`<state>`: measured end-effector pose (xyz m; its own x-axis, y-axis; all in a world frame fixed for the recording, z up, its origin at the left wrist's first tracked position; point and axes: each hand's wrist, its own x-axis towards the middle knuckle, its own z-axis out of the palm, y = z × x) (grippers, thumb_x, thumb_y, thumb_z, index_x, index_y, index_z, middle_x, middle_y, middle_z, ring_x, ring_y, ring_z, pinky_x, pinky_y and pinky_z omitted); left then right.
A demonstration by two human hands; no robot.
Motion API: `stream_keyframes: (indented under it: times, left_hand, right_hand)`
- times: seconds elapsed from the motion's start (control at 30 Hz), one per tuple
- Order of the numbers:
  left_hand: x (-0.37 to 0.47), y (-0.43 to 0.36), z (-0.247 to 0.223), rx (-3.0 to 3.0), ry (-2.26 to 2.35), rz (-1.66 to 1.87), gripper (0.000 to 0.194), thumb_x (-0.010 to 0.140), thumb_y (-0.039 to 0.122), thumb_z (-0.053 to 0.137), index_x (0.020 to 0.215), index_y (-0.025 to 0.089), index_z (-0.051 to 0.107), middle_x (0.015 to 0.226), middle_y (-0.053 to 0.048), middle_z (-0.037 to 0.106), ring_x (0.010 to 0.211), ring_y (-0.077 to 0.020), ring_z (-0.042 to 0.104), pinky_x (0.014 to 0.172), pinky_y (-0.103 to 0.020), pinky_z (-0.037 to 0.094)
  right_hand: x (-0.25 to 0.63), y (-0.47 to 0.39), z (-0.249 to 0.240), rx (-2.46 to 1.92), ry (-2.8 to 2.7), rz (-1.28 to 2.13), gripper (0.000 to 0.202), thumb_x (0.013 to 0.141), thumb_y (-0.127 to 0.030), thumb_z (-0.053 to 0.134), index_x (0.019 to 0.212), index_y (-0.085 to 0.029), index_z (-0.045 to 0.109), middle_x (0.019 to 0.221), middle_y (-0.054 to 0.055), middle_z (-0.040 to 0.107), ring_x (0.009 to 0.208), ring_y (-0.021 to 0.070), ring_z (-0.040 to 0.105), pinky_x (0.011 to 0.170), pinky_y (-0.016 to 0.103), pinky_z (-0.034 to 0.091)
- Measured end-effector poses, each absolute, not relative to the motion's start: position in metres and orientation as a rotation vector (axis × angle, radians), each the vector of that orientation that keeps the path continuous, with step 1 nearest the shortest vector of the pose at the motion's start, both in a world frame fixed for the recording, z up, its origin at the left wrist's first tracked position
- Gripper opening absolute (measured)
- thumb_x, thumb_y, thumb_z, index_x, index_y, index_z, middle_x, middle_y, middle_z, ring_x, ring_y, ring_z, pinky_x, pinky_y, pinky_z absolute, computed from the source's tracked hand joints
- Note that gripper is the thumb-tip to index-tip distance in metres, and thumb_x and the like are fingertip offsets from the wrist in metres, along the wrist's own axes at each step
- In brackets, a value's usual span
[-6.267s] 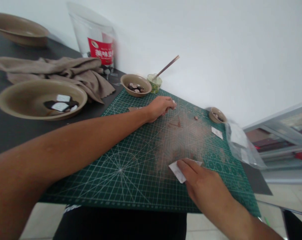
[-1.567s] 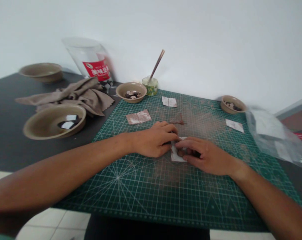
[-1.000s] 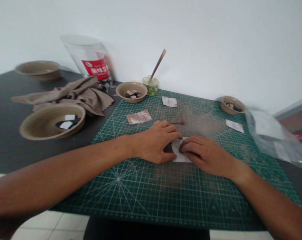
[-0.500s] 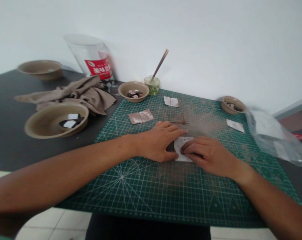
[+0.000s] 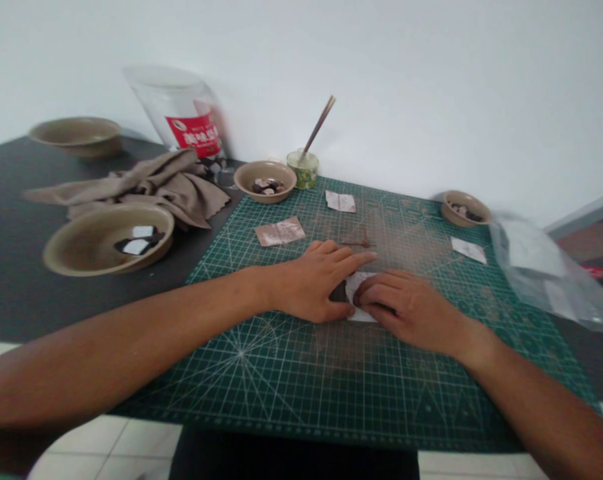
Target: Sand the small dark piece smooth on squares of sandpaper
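A small pale square of paper (image 5: 363, 315) lies on the green cutting mat (image 5: 291, 373) between my hands, partly hidden by them. My left hand (image 5: 318, 283) is flat and open at its left side, with the thumb touching the lower left corner and a finger stretched along the far edge. Something dark shows in the gap between that thumb and finger. On top of the paper, my right hand (image 5: 411, 303) has its fingers bent and pinched together. Whatever the fingertips hold is hidden; they press against the paper's surface.
More paper pieces (image 5: 280, 231) lie around the mat. Bowls with small dark and pale pieces stand at the back left (image 5: 265, 181) and right (image 5: 466, 209). A larger bowl (image 5: 108, 240), a brown cloth (image 5: 166, 183), a plastic jar (image 5: 176, 113) and a cup with sticks (image 5: 302, 168) are leftward; a plastic bag (image 5: 546, 267) is right.
My right hand's fingertips have slid slightly left across the paper, toward my left hand. The left hand stays in place. The whole view has shifted a little.
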<state>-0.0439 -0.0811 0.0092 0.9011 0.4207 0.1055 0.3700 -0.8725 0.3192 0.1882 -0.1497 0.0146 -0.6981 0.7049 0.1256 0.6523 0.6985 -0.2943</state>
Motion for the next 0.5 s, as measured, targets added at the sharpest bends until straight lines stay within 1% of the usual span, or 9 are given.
stream_keyframes:
  times: [0.13,0.27,0.4,0.5]
  left_hand:
    - [-0.0445,-0.0845,0.0141,2.828,0.609,0.238,0.082,0.087,0.051,0.06,0.156,0.021,0.027,0.134,-0.013,0.058,0.117,-0.0344,0.049,0.099,-0.048,0.033]
    - [-0.0444,-0.0858,0.0154,2.84,0.567,0.245,0.076,0.09,0.048,0.058,0.156,0.024,0.028,0.133,-0.012,0.059,0.116,-0.0328,0.054,0.096,-0.045,0.038]
    - [-0.0435,-0.081,0.0116,2.795,0.519,0.226,0.075,0.089,0.048,0.06,0.153,0.02,0.033,0.133,-0.012,0.058,0.113,-0.029,0.06,0.094,-0.04,0.043]
    - [-0.0432,-0.0778,0.0102,2.785,0.56,0.218,0.079,0.087,0.052,0.062,0.153,0.019,0.033,0.137,-0.012,0.056,0.112,-0.0295,0.062,0.094,-0.039,0.045]
  right_hand:
    - [0.1936,-0.147,0.0161,-1.177,-2.648,0.277,0.014,0.098,-0.019,0.055,0.098,-0.021,0.069,0.101,0.006,0.073,0.096,0.0214,0.066,0.089,0.039,0.049]
    - [0.1972,-0.1494,0.0175,-1.06,-2.705,0.318,0.012,0.098,-0.021,0.056,0.099,-0.023,0.068,0.101,0.003,0.075,0.094,0.0193,0.067,0.087,0.037,0.045]
    - [0.1939,-0.1483,0.0153,-1.114,-2.715,0.184,0.013,0.099,-0.023,0.056,0.1,-0.023,0.069,0.105,0.002,0.076,0.097,0.0204,0.068,0.084,0.037,0.041]
    - [0.1968,-0.148,0.0171,-1.202,-2.683,0.099,0.013,0.099,-0.022,0.057,0.099,-0.023,0.069,0.106,0.003,0.076,0.097,0.021,0.068,0.085,0.039,0.039]
